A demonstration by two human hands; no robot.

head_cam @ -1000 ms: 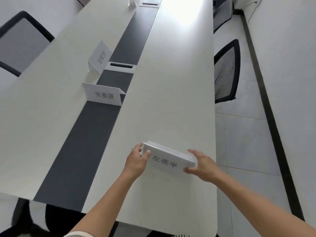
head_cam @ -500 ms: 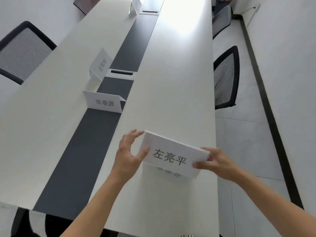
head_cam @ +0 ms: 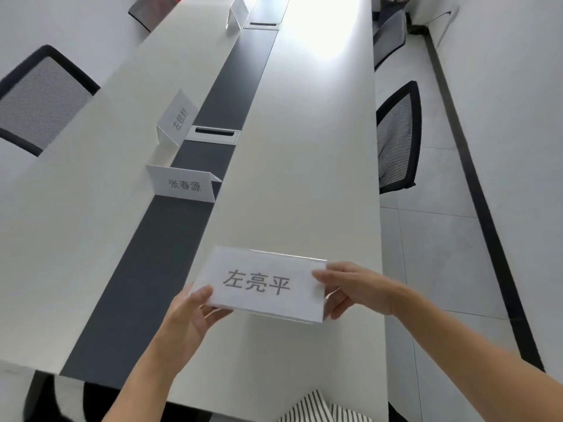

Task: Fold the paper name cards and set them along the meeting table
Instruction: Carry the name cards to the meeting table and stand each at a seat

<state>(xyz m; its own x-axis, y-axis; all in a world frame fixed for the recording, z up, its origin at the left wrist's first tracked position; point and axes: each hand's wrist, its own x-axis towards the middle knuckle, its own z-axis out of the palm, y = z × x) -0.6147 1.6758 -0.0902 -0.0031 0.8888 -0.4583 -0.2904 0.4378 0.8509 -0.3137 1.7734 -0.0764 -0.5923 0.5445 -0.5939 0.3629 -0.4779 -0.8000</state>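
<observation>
As left hand (head_cam: 189, 312), right hand (head_cam: 355, 289) pinch name card (head_cam: 259, 284), back hidden.

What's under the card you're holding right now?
Fingers of the left hand and right hand reach under the held card, over the white table. The card hides the surface beneath.

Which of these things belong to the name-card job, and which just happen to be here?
Job: held name card, left hand, right hand, near standing card, middle standing card, far standing card, meeting table.
Bystanders: left chair, right chair, cable hatch.
</observation>
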